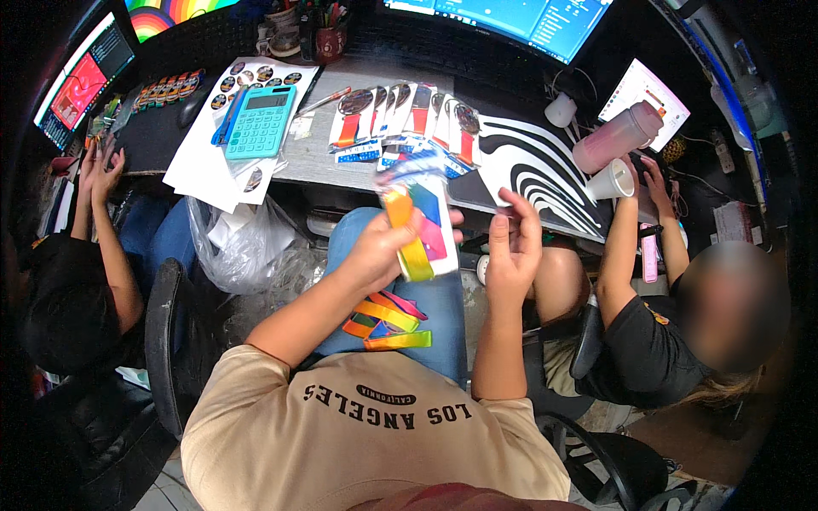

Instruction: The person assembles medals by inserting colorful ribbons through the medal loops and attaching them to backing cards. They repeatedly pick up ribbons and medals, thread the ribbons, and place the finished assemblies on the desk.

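The left hand has its fingers pinched around a clear packet of coloured ribbons, held above the lap. The right hand, just beside it, has its fingers loosely curled and holds nothing visible. More ribbons lie on the thigh. Beyond, packets and a teal calculator lie on the surface.

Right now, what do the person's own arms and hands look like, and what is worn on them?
Both forearms are bare. A beige T-shirt with short sleeves ends above the elbows. The left hand and the right hand wear no gloves; no watch or bracelet shows.
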The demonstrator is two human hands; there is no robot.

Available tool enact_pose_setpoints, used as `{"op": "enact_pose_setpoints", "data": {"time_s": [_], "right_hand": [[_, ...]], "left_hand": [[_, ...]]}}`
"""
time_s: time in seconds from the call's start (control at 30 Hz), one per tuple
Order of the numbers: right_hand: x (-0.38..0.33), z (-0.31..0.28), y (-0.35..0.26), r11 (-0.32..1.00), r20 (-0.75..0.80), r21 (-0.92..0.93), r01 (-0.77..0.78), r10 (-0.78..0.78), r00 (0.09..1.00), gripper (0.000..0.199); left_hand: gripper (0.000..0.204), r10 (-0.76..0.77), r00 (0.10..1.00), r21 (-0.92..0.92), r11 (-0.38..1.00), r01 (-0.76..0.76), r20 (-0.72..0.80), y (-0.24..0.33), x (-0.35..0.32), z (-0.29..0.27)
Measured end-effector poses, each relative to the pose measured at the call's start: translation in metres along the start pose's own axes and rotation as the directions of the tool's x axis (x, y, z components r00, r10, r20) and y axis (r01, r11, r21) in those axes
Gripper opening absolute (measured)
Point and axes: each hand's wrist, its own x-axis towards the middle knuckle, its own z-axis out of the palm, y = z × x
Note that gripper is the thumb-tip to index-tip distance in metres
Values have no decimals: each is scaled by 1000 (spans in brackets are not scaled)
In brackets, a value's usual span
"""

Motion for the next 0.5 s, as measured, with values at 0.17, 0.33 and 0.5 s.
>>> {"op": "enact_pose_setpoints", "data": {"time_s": [0.17,0.33,0.5], "right_hand": [[-30,0,28,936,277,186,-300,243,930,25],[-49,10,37,962,90,119,-246,236,967,17],[-46,15,36,927,41,-287,244,-243,969,9]], "left_hand": [[50,174,979,-87,979,-183,-108,-3,0,-5],[49,225,968,-66,970,-233,-108,-9,-4,2],[46,259,958,-105,956,-272,-125,-16,-8,7]]}}
